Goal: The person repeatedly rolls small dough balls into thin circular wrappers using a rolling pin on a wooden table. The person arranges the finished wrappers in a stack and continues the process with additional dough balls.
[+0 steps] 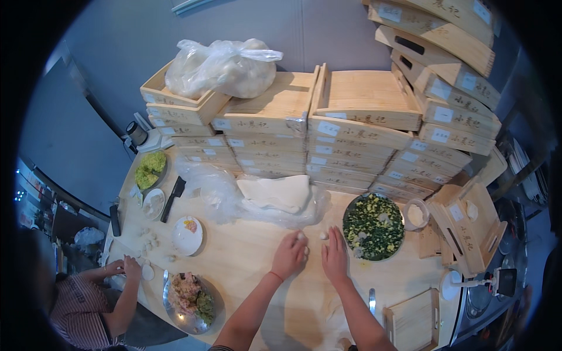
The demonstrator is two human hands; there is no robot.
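My left hand [287,258] rests low over the wooden tabletop [246,272], its fingers curled, with a small pale dough piece [301,235] at the fingertips. Whether it grips that piece is unclear. Just right of it, my right hand [336,259] has straight fingers and its thumb apart. A small dough ball [324,236] lies beside its index fingertip. Beyond both hands, a folded slab of white dough [274,193] sits on clear plastic [215,197]. Close to my right hand stands a round metal bowl of chopped greens and yellow bits [373,226].
Wooden trays [268,125] are stacked along the back, a bagged load [224,68] on top. At left, a co-worker's hands [129,267] work near a bowl of meat filling [189,298], a white plate [187,245] and a black-handled blade [175,195]. A phone stand [478,283] is at right.
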